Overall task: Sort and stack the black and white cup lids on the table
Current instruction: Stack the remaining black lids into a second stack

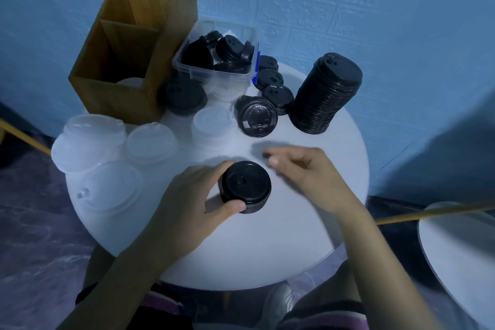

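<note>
- A short stack of black lids [245, 187] was held near the front middle of the round white table [308, 236], gripped by the left hand [192, 195], with the thumb pressed against its near side and the fingers wrapped round its far left edge.
- The right hand [308, 171] was seen just to the right of that stack, blurred, with fingers loosely curled and apart and nothing held in them; contact with the stack was not seen.
- A tall stack of black lids [328, 94] was stood, tilted, at the right back of the table.
- A single black lid [257, 120] was laid upside down between the tall stack and the white lids, with three more black lids [277, 98] lined up behind it towards the wall.
- A clear plastic bin [214, 67] at the back was seen to be filled with loose black lids.
- Another black lid [184, 98] was rested in front of the bin, beside the wooden divided box [128, 43].
- White and translucent lids [88, 142] were gathered in short stacks along the left edge of the table, and one white stack [213, 123] was set nearer the middle.
</note>
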The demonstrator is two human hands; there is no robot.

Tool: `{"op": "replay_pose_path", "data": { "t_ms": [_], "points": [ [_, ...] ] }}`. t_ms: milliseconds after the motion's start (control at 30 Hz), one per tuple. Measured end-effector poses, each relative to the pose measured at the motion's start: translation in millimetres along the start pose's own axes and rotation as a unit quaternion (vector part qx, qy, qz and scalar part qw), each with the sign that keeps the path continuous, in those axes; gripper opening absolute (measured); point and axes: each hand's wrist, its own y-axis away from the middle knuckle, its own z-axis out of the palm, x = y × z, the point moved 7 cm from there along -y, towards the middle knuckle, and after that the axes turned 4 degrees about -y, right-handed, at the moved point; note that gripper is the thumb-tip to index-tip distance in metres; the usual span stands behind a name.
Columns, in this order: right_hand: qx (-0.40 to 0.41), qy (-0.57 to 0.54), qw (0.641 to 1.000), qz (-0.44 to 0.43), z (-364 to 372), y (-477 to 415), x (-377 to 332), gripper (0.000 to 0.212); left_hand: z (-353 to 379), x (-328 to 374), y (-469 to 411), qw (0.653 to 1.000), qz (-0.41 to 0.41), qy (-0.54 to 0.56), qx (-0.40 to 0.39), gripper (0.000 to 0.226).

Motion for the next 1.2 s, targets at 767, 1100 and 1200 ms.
{"op": "replay_pose_path", "data": {
  "t_ms": [767,1100,1200],
  "points": [
    [0.173,-0.157,0.972,0.029,-20.9,-35.9,0.7,0.019,-0.7,-0.3,-0.2,1.0,-0.007,0.003,0.015,0.064],
    [0.019,-0.02,0.998,0.055,12.2,7.6,-1.0,0.016,-0.2,-0.4,-3.2,1.0,-0.023,0.012,-0.002,0.075],
    [0.028,0.087,0.996,-0.024,21.2,16.7,-8.4,0.026,-1.7,1.8,-2.8,1.0,-0.021,0.014,-0.006,0.072]
  ]
}}
